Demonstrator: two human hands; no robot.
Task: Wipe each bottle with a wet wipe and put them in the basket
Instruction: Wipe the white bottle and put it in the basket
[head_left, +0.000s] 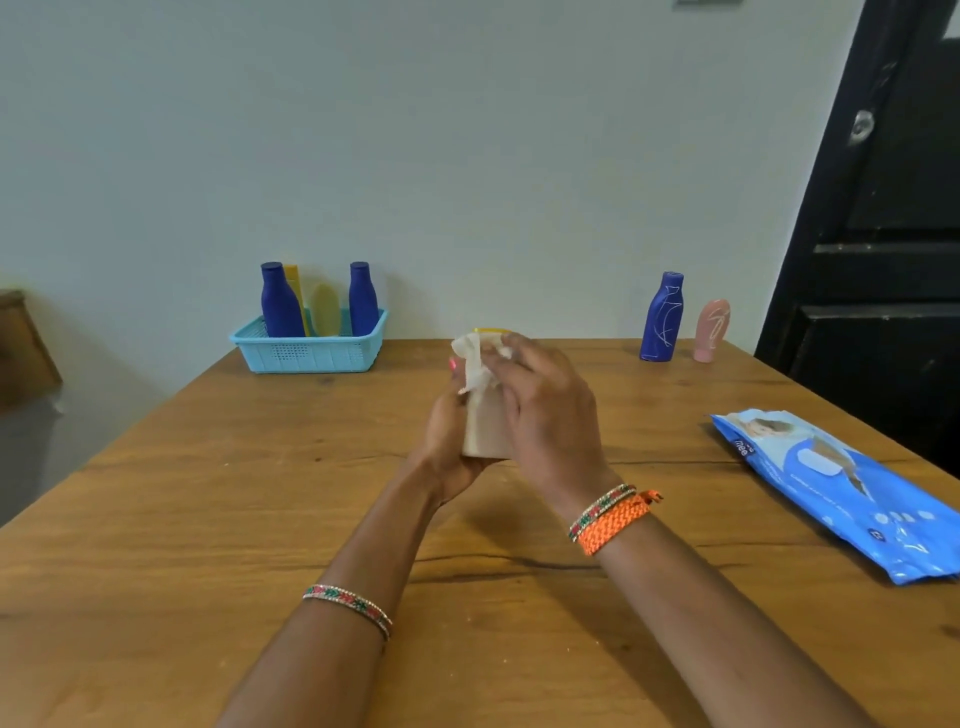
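Wooden table: basket at eleven o'clock, wipe pack at three. Left hand grips cream bottle; right hand pinches wet wipe.

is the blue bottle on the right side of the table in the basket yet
Out. The blue bottle stands upright on the table beside a pink tube, far from the basket.

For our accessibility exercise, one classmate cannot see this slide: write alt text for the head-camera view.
Over a wooden table, the left hand holds a cream bottle while the right hand rubs a wet wipe on its top. A blue basket at the far left holds four bottles; a blue bottle and a pink bottle stand far right, beside a wipes pack.
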